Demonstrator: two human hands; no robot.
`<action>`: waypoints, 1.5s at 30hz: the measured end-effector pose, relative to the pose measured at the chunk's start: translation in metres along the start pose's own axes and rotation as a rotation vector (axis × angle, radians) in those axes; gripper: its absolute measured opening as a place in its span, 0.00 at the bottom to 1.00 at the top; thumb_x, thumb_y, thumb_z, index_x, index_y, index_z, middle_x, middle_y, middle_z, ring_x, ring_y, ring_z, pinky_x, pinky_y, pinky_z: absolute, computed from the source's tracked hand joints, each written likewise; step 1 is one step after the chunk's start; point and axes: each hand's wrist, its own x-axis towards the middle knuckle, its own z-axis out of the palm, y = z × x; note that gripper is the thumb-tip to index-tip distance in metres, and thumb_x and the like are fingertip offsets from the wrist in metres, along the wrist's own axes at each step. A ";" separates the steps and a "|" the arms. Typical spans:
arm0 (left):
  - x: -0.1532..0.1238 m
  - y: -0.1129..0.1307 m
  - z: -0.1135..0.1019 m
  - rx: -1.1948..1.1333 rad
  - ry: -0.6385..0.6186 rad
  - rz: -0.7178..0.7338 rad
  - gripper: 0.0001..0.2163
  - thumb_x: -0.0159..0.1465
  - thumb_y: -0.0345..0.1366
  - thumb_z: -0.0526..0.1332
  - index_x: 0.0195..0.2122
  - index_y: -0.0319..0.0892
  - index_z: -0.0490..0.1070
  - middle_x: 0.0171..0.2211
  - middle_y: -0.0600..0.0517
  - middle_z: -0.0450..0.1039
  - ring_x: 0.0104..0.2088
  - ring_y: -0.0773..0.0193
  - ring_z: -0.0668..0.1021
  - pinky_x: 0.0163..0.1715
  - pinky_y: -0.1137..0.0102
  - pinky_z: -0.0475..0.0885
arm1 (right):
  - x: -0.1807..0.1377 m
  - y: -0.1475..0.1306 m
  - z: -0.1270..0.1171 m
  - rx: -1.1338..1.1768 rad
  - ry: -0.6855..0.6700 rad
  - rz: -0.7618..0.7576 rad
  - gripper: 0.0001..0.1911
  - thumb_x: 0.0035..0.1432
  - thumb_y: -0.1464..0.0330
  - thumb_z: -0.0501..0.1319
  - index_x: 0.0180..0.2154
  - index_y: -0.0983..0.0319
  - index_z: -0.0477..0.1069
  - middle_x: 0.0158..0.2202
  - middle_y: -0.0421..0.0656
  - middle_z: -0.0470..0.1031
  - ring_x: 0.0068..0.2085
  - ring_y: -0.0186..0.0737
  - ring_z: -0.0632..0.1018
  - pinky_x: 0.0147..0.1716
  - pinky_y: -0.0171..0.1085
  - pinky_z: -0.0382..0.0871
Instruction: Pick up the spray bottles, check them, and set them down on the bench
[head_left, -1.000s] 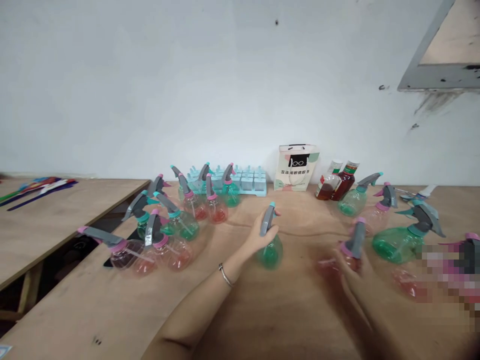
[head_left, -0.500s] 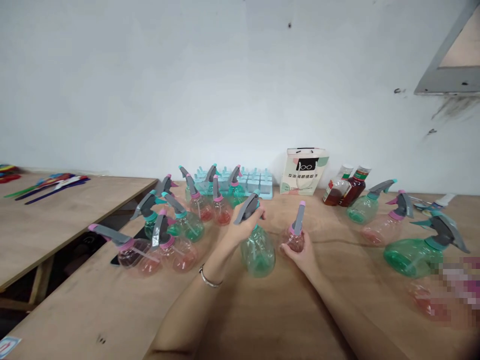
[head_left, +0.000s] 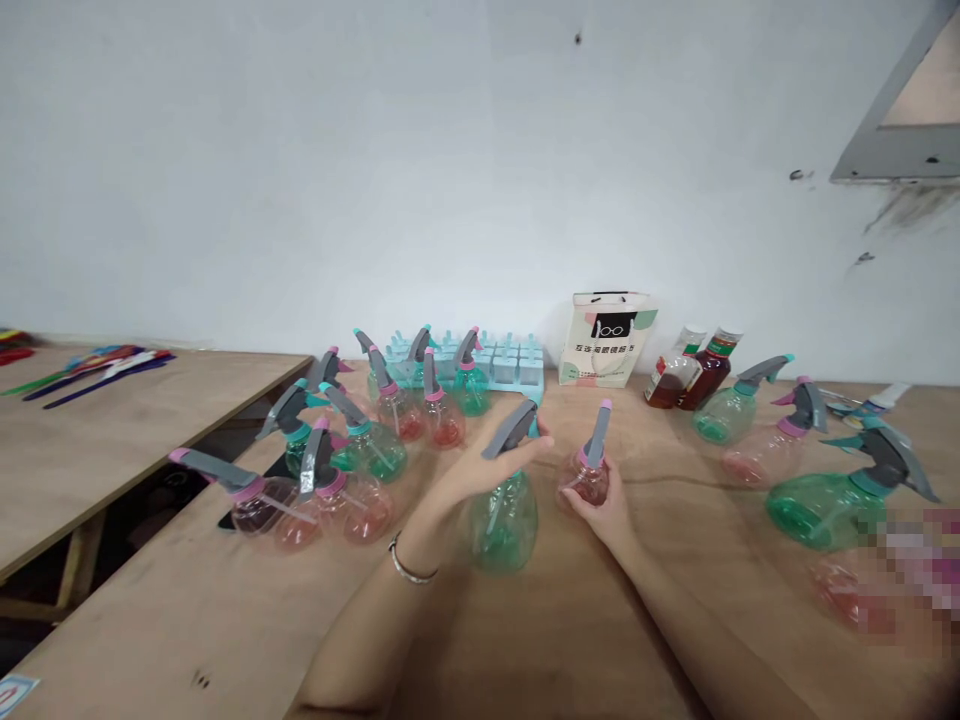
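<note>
My left hand (head_left: 480, 468) grips the neck of a green spray bottle (head_left: 504, 522) with a grey trigger head, held tilted above the wooden table (head_left: 570, 640). Just to its right, my right hand (head_left: 604, 506) is closed round a small pink spray bottle (head_left: 587, 476) whose grey and pink head points up. The two bottles sit close together near the middle of the table. A thin bracelet (head_left: 409, 571) circles my left wrist.
A cluster of several pink and green spray bottles (head_left: 345, 470) stands at the left. More lie at the right (head_left: 817, 505). At the back stand a light blue tray (head_left: 495, 362), a paper bag (head_left: 609, 340) and two brown bottles (head_left: 690, 368). A gap separates a second table (head_left: 90, 440) at the left.
My right hand brought a pink bottle from the right to the table's middle. My left hand lifted the green bottle, then moved it down and toward me, tilting it.
</note>
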 end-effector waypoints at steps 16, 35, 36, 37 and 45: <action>-0.004 0.007 0.010 -0.060 0.373 0.160 0.15 0.61 0.47 0.61 0.25 0.42 0.68 0.23 0.53 0.69 0.27 0.65 0.73 0.30 0.70 0.68 | 0.002 0.000 -0.001 -0.005 -0.008 -0.006 0.41 0.45 0.51 0.71 0.56 0.61 0.63 0.52 0.54 0.75 0.52 0.55 0.79 0.54 0.54 0.73; -0.010 -0.022 -0.012 0.311 0.083 0.053 0.15 0.59 0.45 0.64 0.42 0.41 0.71 0.38 0.49 0.77 0.33 0.64 0.77 0.34 0.70 0.71 | 0.004 -0.001 -0.003 0.005 -0.021 0.013 0.40 0.43 0.54 0.72 0.55 0.60 0.63 0.53 0.53 0.75 0.55 0.56 0.77 0.56 0.56 0.70; -0.011 -0.029 -0.019 0.340 0.138 0.022 0.17 0.58 0.46 0.65 0.43 0.41 0.71 0.38 0.49 0.77 0.31 0.64 0.77 0.34 0.69 0.71 | 0.004 -0.001 -0.003 0.004 -0.026 0.014 0.40 0.43 0.54 0.72 0.55 0.60 0.63 0.54 0.53 0.75 0.55 0.56 0.77 0.57 0.56 0.70; -0.012 -0.038 -0.027 0.365 0.200 -0.012 0.17 0.57 0.47 0.65 0.43 0.41 0.71 0.37 0.49 0.77 0.30 0.64 0.76 0.34 0.69 0.71 | 0.004 -0.002 -0.003 0.005 -0.030 0.014 0.40 0.44 0.54 0.72 0.56 0.60 0.63 0.54 0.54 0.74 0.56 0.56 0.76 0.57 0.56 0.69; -0.019 -0.093 -0.066 0.417 0.863 -0.042 0.20 0.55 0.46 0.66 0.45 0.41 0.69 0.33 0.51 0.74 0.32 0.61 0.76 0.38 0.65 0.72 | 0.005 -0.007 -0.003 0.016 -0.041 0.009 0.40 0.44 0.52 0.71 0.56 0.60 0.64 0.54 0.54 0.75 0.56 0.57 0.77 0.57 0.56 0.70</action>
